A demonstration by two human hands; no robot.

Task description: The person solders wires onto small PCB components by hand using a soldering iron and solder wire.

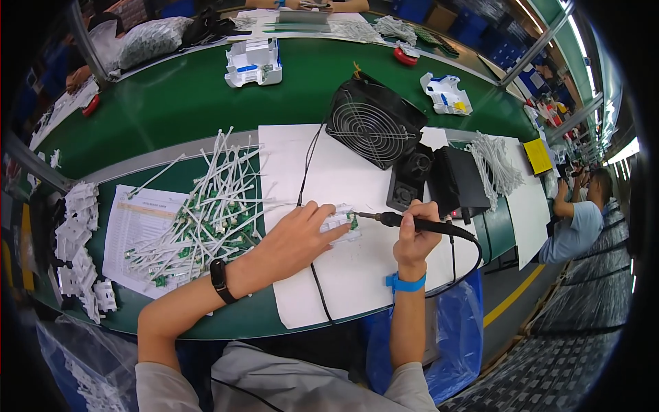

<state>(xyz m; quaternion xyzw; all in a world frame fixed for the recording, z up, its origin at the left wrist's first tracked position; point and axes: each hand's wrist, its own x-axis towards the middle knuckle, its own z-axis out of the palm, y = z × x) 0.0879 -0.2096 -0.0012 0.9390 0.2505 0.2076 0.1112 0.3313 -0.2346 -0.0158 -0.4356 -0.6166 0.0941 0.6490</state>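
My right hand (417, 237) is wrapped round the handle of a soldering iron (390, 219) with a black cord. Its tip points left and meets, or nearly meets, a small green circuit board (353, 220). That board sits at the right end of a white plastic piece (335, 221) lying on the white sheet (295, 292). With its fingers curled over this piece, my left hand (302, 235) grips it and partly hides it. To the left lies a heap of white wire leads (223, 199) with small green boards at their ends.
A black fan (374, 120) stands beyond my hands. A soldering iron stand (410, 178) and a black box (461, 178) are at the right, beside bundled white wires (495, 168). White plastic parts (79, 240) and a printed sheet (130, 237) lie left. A co-worker (583, 213) is far right.
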